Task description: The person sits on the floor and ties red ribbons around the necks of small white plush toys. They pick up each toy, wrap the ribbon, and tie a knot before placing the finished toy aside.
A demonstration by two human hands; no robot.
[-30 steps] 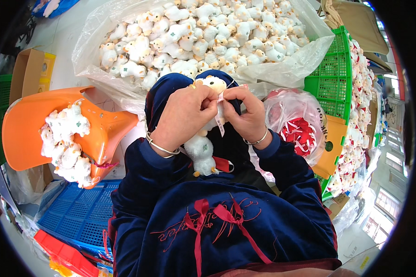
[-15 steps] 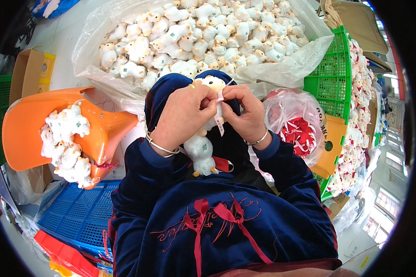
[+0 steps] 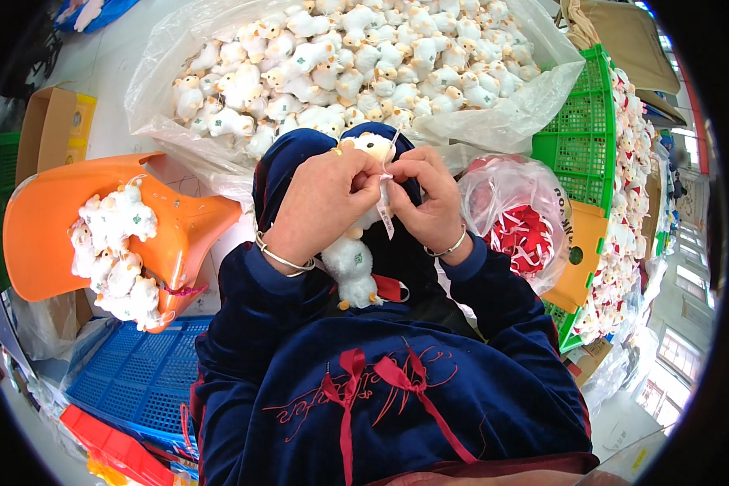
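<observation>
Both my hands meet over my lap at a narrow white ribbon (image 3: 387,212) with small print. My left hand (image 3: 322,201) pinches it between thumb and finger. From the other side, my right hand (image 3: 431,202) pinches the ribbon near a small fold or knot, its end hanging down. Just beyond my fingers shows the cream head of a plush toy (image 3: 373,144) with a dark eye; my hands hide much of it. On my lap lies a white fluffy plush body (image 3: 351,267) with a green mark and orange feet; whether it belongs to that head I cannot tell. Red cloth (image 3: 390,288) lies beside it.
A large clear plastic bag (image 3: 158,89) full of white plush toys lies ahead. An orange chair (image 3: 36,235) at left holds several more toys (image 3: 117,243). Right are a bag of red pieces (image 3: 522,243) and a green crate (image 3: 579,146). A blue crate (image 3: 150,373) stands lower left.
My right fingers have shifted slightly at the fold and turned inward, drawing the ribbon tighter against my left fingers. My left hand and the toys stay where they were.
</observation>
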